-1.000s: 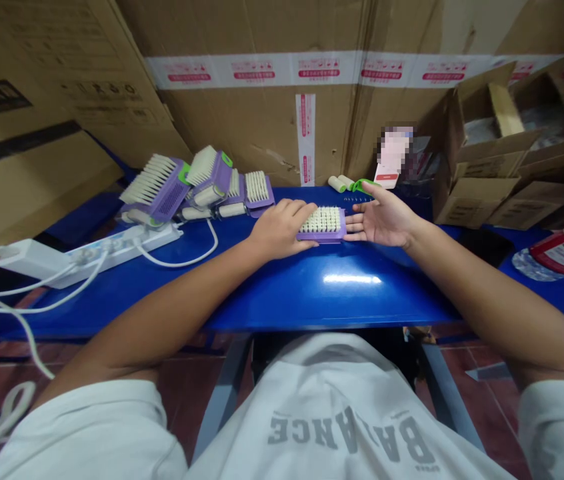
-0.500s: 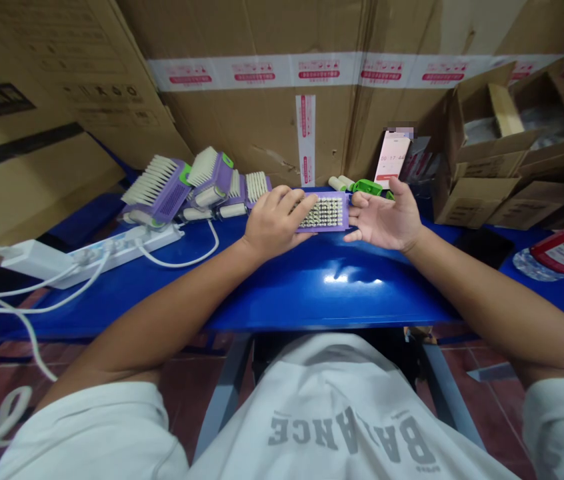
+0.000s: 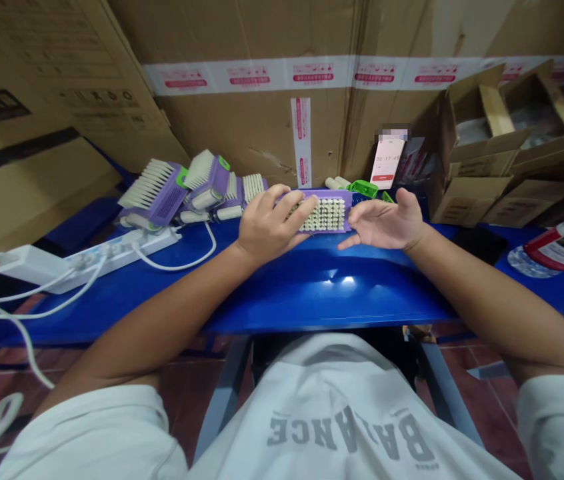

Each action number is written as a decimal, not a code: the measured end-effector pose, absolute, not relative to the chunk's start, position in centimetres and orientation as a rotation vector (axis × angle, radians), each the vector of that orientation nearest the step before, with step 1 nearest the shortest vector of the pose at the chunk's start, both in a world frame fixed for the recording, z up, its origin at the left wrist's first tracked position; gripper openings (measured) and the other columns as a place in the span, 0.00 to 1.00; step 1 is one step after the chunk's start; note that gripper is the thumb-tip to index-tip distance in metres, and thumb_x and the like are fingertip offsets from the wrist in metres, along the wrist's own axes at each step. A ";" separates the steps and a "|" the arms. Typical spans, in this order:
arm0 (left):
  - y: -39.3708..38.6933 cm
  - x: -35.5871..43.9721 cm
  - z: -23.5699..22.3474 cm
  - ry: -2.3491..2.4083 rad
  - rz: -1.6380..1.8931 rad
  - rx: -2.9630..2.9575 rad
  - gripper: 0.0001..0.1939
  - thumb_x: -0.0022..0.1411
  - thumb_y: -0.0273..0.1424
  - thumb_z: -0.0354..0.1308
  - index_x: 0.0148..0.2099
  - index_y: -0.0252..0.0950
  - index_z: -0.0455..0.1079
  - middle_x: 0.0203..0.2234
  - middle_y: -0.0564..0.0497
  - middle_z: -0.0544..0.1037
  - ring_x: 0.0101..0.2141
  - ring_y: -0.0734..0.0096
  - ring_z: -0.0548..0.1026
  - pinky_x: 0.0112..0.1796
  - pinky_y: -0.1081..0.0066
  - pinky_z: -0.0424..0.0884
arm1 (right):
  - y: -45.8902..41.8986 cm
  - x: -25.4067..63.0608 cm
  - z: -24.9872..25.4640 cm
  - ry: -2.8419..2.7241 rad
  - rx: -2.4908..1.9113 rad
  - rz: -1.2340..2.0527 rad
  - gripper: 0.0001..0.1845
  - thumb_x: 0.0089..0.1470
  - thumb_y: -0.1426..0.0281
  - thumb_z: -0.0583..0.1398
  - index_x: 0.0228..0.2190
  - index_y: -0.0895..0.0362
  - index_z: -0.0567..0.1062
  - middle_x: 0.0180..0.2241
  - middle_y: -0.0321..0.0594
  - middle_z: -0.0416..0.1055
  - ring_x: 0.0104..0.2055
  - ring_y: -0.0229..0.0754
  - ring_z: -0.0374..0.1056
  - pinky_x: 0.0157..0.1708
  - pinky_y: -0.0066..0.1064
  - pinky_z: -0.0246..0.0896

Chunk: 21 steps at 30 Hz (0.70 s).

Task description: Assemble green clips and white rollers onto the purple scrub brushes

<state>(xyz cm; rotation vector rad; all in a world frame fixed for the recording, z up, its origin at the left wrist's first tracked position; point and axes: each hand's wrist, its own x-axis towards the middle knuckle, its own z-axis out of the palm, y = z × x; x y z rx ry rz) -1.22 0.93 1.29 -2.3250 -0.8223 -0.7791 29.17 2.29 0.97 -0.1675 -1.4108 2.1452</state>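
My left hand (image 3: 269, 223) is wrapped round the left end of a purple brush (image 3: 329, 215) with rows of cream bristles. The bristles face up toward me, and part of the brush is covered by my fingers. At its right end is my right hand (image 3: 387, 221), palm up with thumb and fingers apart. Its fingertips lie at the brush's edge; whether they press on it I cannot tell. Just behind lie a green plastic part (image 3: 363, 189) and cream handle pieces (image 3: 337, 182).
Several purple brushes (image 3: 207, 175) are piled at the left, behind a white power strip (image 3: 107, 257) with cables. A phone (image 3: 389, 160) leans at the back. Cardboard boxes (image 3: 477, 173) and a bottle with a red label (image 3: 557, 247) are on the right.
The brush has been raised and tipped so its bristles face me more. My right hand has shifted right and its fingers have curled a little, uncovering the green part behind.
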 end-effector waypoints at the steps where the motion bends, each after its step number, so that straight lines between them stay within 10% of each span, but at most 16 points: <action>1: 1.0 -1.2 1.3 -0.826 -0.794 -2.320 0.32 0.75 0.54 0.52 0.71 0.42 0.67 0.57 0.37 0.77 0.59 0.41 0.73 0.54 0.46 0.73 | 2.3 29.4 1.1 -1.416 -0.171 2.150 0.41 0.60 0.32 0.56 0.45 0.57 0.84 0.53 0.51 0.80 0.65 0.57 0.71 0.63 0.58 0.69; 21: -0.8 -0.4 2.0 -0.942 -0.682 -2.486 0.25 0.75 0.48 0.52 0.69 0.50 0.68 0.58 0.41 0.78 0.63 0.40 0.71 0.57 0.40 0.72 | 1.6 28.1 0.6 -1.425 -0.168 2.146 0.41 0.55 0.30 0.58 0.41 0.54 0.84 0.57 0.52 0.78 0.70 0.63 0.66 0.61 0.63 0.69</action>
